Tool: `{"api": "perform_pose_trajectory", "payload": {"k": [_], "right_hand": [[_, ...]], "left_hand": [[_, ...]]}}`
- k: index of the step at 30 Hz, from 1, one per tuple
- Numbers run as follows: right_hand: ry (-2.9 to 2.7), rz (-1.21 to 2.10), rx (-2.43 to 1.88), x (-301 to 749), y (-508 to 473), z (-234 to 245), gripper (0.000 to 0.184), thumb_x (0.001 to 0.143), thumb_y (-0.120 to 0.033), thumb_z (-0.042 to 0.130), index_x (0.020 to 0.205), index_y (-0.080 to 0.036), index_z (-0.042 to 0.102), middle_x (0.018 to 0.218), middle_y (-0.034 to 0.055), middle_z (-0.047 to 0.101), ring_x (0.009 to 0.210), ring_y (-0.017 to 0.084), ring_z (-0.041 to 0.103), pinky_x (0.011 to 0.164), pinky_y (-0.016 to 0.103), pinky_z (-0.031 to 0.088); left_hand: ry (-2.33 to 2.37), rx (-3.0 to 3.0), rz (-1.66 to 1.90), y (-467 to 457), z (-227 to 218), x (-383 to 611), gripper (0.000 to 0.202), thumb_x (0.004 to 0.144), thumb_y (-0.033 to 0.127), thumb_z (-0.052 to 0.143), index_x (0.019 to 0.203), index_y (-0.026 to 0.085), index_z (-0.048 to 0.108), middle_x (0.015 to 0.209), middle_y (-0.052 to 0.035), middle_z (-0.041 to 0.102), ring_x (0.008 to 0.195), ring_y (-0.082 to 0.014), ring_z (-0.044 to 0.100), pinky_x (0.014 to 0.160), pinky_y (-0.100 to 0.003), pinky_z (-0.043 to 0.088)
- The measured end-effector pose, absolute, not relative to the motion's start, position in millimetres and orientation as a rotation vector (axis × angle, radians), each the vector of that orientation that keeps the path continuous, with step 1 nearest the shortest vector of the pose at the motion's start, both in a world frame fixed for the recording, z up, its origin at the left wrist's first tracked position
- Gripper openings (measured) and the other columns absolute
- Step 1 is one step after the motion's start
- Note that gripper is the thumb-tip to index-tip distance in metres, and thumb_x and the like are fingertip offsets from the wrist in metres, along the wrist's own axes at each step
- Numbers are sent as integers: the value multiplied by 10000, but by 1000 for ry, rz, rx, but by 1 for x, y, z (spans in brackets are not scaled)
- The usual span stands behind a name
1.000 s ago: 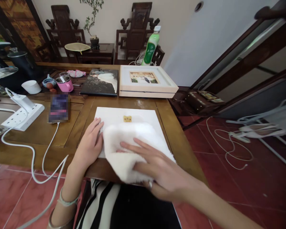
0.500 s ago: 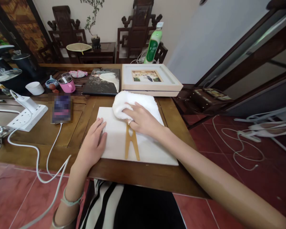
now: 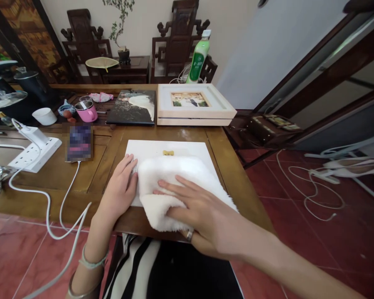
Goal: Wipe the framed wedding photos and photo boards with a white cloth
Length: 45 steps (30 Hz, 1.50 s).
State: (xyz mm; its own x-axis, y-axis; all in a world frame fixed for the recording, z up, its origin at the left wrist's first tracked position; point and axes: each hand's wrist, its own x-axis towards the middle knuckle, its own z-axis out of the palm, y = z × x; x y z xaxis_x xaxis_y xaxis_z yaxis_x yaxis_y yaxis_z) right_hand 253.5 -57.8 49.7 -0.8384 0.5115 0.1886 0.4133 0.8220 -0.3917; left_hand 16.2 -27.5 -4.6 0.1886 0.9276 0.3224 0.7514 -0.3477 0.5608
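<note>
A flat white panel (image 3: 149, 148) lies face down on the wooden table (image 3: 230, 174) in front of me. A small tan wooden piece (image 3: 168, 153) shows on it near its far edge. A fluffy white cloth (image 3: 171, 178) covers the near half of the panel. My right hand (image 3: 196, 205) lies flat on the cloth with fingers stretched out, a ring on one finger. My left hand (image 3: 120, 191) rests flat on the panel's left edge, fingers extended, holding nothing.
A boxed photo frame (image 3: 193, 104) and a dark picture (image 3: 132, 107) lie behind the panel. Left are a phone (image 3: 79, 142) on a cable, a white power strip (image 3: 31, 149), a pink mug (image 3: 85, 111). A green bottle (image 3: 198, 58) stands behind.
My right hand has drawn the cloth from the panel's far edge back to its near edge, covering the wooden piece's long legs. My left hand has stayed put.
</note>
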Motion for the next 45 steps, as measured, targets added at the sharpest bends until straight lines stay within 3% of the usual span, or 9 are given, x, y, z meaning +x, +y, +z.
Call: {"api": "perform_pose_trajectory", "payload": {"k": [4, 9, 16, 23, 25, 29, 38, 45], "right_hand": [[-2656, 487, -746, 257, -30, 43, 504, 662, -26, 467, 1112, -172, 641, 1381, 163, 571, 1386, 246, 395, 1152, 543, 281], [-2581, 343, -863, 250, 2, 28, 471, 731, -37, 437, 1157, -151, 604, 1323, 170, 612, 1393, 251, 383, 1148, 557, 286], [-2588, 262, -882, 237, -10, 26, 490, 659, -27, 483, 1112, -113, 648, 1368, 204, 570, 1416, 309, 329, 1163, 583, 220], [-2637, 394, -701, 242, -63, 31, 412, 632, -30, 513, 981, -143, 700, 1432, 165, 521, 1422, 332, 306, 1160, 615, 191], [-2666, 444, -635, 250, -68, 34, 459, 611, -33, 516, 1016, -148, 698, 1430, 161, 524, 1427, 315, 298, 1167, 602, 184], [-2702, 539, -599, 267, -53, 39, 461, 649, -45, 488, 1058, -138, 680, 1455, 173, 489, 1410, 250, 352, 1172, 527, 241], [-2605, 364, -760, 273, -2, 25, 524, 689, -44, 460, 1169, -183, 615, 1465, 137, 489, 1346, 237, 455, 1150, 537, 298], [-2591, 187, -750, 268, -10, 18, 442, 711, -69, 473, 1120, -127, 631, 1429, 203, 511, 1385, 275, 395, 1134, 565, 308]], "left_hand": [[1603, 2195, 949, -27, -6, 16, 422, 967, 287, 405, 1310, 92, 554, 1451, -193, 490, 1400, -281, 400, 1171, -495, 313], [1614, 2169, 977, -28, -4, 18, 429, 989, 318, 359, 1293, 104, 573, 1445, -176, 503, 1398, -264, 406, 1174, -489, 309], [1602, 2150, 979, -29, -3, 19, 491, 996, 339, 328, 1295, 31, 567, 1440, -212, 495, 1403, -268, 396, 1184, -465, 298], [1581, 2114, 951, -30, 1, 19, 473, 1002, 333, 315, 1322, 71, 545, 1462, -174, 481, 1421, -231, 366, 1199, -435, 275], [1587, 2109, 960, -30, 1, 19, 462, 1004, 333, 313, 1311, 88, 555, 1461, -166, 484, 1421, -228, 367, 1199, -439, 275], [1611, 2114, 962, -30, -1, 19, 440, 999, 339, 334, 1302, 119, 564, 1462, -160, 487, 1409, -248, 388, 1190, -468, 289], [1602, 2165, 943, -29, -3, 17, 414, 956, 305, 450, 1310, 116, 553, 1465, -183, 477, 1408, -283, 386, 1170, -498, 311], [1600, 2161, 948, -30, -3, 16, 426, 962, 301, 433, 1311, 85, 549, 1460, -193, 479, 1413, -271, 379, 1175, -480, 308]]}}
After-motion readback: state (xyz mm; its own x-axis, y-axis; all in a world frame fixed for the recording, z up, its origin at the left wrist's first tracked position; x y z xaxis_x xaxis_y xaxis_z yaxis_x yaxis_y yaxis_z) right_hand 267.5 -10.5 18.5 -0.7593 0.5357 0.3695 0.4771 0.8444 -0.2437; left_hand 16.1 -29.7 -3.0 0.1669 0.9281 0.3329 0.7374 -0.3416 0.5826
